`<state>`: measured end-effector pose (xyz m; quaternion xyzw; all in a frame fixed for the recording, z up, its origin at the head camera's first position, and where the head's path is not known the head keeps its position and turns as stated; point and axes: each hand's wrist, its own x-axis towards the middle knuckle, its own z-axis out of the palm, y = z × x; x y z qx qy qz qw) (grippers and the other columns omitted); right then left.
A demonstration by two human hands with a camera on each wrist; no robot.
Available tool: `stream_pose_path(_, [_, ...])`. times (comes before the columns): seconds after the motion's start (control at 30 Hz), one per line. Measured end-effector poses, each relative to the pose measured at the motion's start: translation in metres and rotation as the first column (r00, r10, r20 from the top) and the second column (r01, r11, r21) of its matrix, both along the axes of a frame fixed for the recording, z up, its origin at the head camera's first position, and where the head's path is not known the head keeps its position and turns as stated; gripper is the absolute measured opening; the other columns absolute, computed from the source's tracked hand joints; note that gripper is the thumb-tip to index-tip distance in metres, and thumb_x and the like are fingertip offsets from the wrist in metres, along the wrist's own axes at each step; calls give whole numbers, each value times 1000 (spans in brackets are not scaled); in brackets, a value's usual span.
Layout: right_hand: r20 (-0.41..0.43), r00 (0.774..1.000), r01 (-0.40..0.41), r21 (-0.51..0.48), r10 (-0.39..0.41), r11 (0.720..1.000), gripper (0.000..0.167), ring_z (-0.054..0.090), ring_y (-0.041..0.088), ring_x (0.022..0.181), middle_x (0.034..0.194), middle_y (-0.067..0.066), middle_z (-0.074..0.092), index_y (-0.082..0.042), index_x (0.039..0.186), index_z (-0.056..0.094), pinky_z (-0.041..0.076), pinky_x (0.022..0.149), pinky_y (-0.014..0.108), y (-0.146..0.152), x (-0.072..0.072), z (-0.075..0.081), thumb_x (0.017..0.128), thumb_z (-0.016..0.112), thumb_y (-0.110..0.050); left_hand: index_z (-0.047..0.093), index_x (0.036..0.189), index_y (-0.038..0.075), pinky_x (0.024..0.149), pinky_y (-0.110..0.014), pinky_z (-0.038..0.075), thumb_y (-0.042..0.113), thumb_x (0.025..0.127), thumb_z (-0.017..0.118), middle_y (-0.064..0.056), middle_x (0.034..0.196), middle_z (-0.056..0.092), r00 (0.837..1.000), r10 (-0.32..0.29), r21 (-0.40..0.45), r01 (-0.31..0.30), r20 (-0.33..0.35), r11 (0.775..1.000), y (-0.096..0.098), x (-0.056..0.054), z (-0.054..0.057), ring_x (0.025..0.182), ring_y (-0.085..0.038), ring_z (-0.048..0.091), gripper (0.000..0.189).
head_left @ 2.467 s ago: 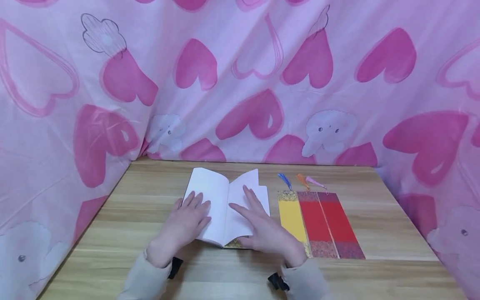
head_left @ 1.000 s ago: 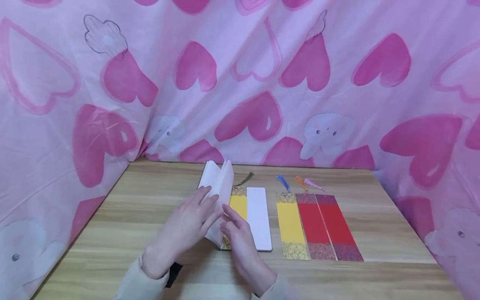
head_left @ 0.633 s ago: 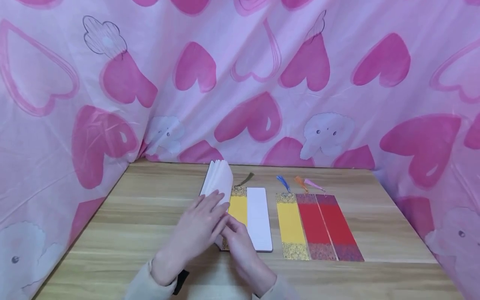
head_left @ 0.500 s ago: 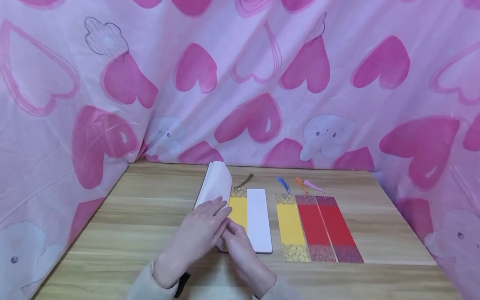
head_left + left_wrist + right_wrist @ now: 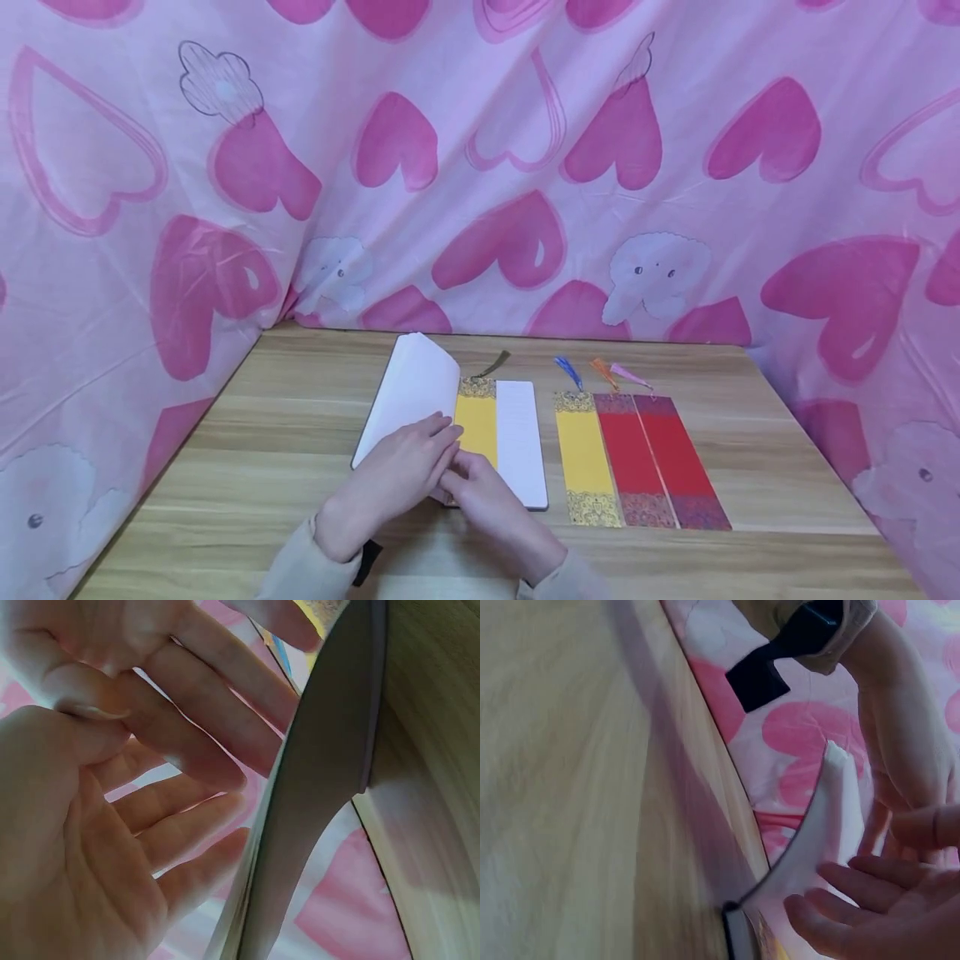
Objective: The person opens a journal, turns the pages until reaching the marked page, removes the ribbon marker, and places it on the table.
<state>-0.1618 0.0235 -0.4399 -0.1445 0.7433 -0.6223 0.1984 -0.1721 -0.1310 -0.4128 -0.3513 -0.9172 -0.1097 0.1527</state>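
An open notebook lies mid-table, its thick left block of white pages tilted up from the spine. Along the inner edge of its flat right page is a yellow bookmark with patterned gold ends and a dark green tassel. My left hand rests its extended fingers against the raised pages near the spine. Just right of it, my right hand covers the bookmark's lower end, fingers loosely bent towards the left hand. In the left wrist view, the fingers of both hands lie near the raised notebook cover.
Right of the notebook lie a yellow bookmark with a blue tassel and two red bookmarks, one with an orange tassel, one with a pink one. A pink heart-patterned curtain surrounds the wooden table.
Pages have been turned left, exposing the yellow bookmark with the green tassel. Most recently the raised pages have tilted further left, and both hands have moved slightly lower.
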Motion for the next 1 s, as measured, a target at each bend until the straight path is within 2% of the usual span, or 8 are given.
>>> stream_pose_path(0.17, [-119,989,-71,143,89,987,31,54,9,108,114,-9,65,-15,120,68,43,95,33,7,-1,-1,97,55,-31,67,117,0,95,-42,50,18,100,54,-16,118,65,997,1,-7,-1,81,1000,-2,-2,-4,115,-31,60,27])
stream_pose_path(0.27, [-212,959,-131,255,187,958,27,57,6,96,105,-10,66,-15,116,69,48,85,28,12,-1,0,98,56,-29,66,118,0,98,-45,47,19,101,53,-18,121,64,988,25,7,-27,152,1000,-3,-4,-6,117,-34,58,29])
stream_pose_path(0.33, [-282,911,-195,352,303,915,26,58,5,93,106,-10,66,-14,119,67,49,83,26,15,-1,2,99,56,-27,66,119,1,100,-47,45,19,100,55,-19,123,63,979,56,0,-57,196,998,-5,-6,-7,119,-37,56,29])
stream_pose_path(0.5, [-362,730,-315,574,580,756,39,52,3,118,132,-7,58,-11,136,57,43,102,28,22,1,10,100,54,-25,63,126,4,105,-53,38,21,97,58,-21,134,56,945,162,-105,-137,283,985,-9,-7,-10,129,-39,47,34])
stream_pose_path(0.6, [-347,685,-335,631,641,700,43,50,5,123,136,-4,56,-9,139,55,41,104,29,26,2,15,100,54,-28,62,128,4,106,-55,36,23,96,61,-21,138,52,935,205,-153,-166,290,974,-10,-7,-11,132,-39,43,37])
stream_pose_path(0.73, [-321,711,-342,620,626,706,44,53,4,119,134,-5,58,-11,139,55,43,102,30,34,0,21,100,56,-31,61,128,5,105,-57,36,23,94,65,-22,141,50,934,231,-180,-186,274,966,-11,-7,-11,133,-41,42,39])
stream_pose_path(0.87, [-280,786,-307,598,551,741,47,53,6,120,135,-4,57,-11,141,53,44,102,33,45,-5,29,99,57,-32,59,131,6,103,-60,37,23,92,67,-22,142,48,926,252,-189,-204,281,960,-13,-7,-13,133,-41,41,42])
stream_pose_path(1.0, [-268,855,-206,610,445,765,49,50,14,126,138,-2,55,-11,142,52,42,105,40,53,-10,32,98,59,-32,59,133,8,102,-61,37,23,92,68,-21,144,47,903,286,-196,-232,320,953,-13,-8,-15,134,-40,41,45])
